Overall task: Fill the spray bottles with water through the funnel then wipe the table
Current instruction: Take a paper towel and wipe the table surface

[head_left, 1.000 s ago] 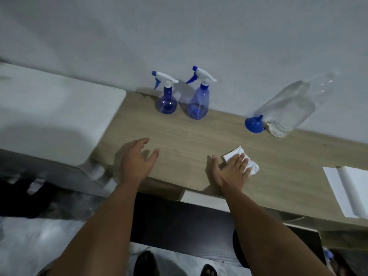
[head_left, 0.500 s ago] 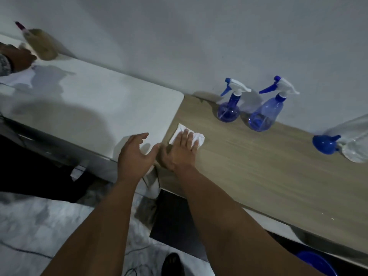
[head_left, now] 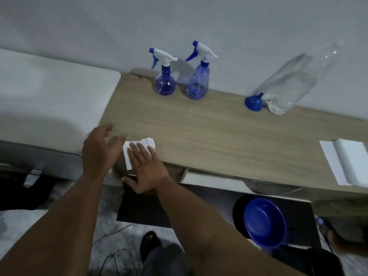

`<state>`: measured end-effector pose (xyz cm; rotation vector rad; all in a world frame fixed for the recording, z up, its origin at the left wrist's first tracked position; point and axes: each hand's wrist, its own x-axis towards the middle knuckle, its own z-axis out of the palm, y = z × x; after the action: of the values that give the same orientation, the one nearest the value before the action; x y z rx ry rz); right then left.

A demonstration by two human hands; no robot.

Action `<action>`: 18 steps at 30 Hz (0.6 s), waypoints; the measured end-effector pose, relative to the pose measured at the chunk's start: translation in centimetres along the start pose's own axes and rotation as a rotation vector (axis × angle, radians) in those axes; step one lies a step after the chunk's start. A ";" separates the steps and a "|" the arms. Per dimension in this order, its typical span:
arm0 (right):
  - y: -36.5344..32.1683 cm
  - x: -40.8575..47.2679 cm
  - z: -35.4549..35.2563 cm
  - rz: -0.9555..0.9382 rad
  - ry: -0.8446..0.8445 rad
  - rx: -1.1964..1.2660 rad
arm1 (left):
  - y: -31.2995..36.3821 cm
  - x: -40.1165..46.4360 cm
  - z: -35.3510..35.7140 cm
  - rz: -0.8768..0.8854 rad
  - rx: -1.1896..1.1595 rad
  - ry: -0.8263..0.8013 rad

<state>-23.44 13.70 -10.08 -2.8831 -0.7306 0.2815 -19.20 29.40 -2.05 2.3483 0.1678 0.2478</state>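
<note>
Two blue spray bottles stand capped at the back of the wooden table (head_left: 219, 140): a round one (head_left: 164, 80) on the left and a taller one (head_left: 198, 81) beside it. A blue funnel (head_left: 254, 103) lies next to a large clear water bottle (head_left: 290, 86) leaning on the wall. My right hand (head_left: 146, 166) presses flat on a white tissue (head_left: 139, 150) at the table's front left corner. My left hand (head_left: 100, 150) hovers just left of it, fingers apart, holding nothing.
A white table (head_left: 49, 100) adjoins the wooden one on the left. White paper sheets (head_left: 346, 160) lie at the right edge. Below the table sits a blue basin (head_left: 264, 222) on a dark surface. Cables run across the floor.
My right hand has slid the tissue from further back on the left end to the front left corner. The tissue is more crumpled. My left hand stays beside it.
</note>
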 end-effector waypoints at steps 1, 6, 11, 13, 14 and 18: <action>1.3 -1.9 0.1 0.021 0.006 0.005 | 1.0 -0.9 1.0 0.020 -0.006 0.008; 8.9 -12.1 -0.7 0.145 0.027 0.035 | 7.2 -6.3 6.3 0.072 -0.010 0.007; 17.8 -21.2 -1.3 0.290 0.036 0.037 | 13.6 -11.3 11.3 0.091 -0.012 -0.044; 21.4 -24.3 -1.6 0.348 0.029 0.036 | 15.9 -12.8 13.1 0.095 -0.003 -0.080; 23.1 -25.6 -1.7 0.375 0.031 0.043 | 16.9 -13.4 13.9 0.103 0.005 -0.091; 27.6 -30.4 -1.6 0.457 0.053 0.062 | 20.4 -15.6 17.0 0.136 0.040 -0.111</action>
<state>-36.79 -25.13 -9.48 -2.9492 -0.0436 0.2716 -29.55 0.44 -1.49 2.4090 -0.0415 0.1814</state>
